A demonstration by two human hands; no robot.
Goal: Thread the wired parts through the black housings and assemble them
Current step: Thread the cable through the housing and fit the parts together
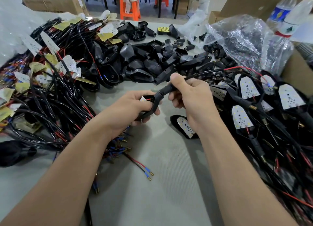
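Gripping one housing (156,99) at centre: left hand (133,105) clasps its body, right hand (191,97) pinches its stem; spare housings (144,63) at 12 o'clock.

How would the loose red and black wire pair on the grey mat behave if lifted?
The wire pair probably droops: it is thin and lies curved. Likely light. Its upper end runs into the connector bundle, so it might snag there.
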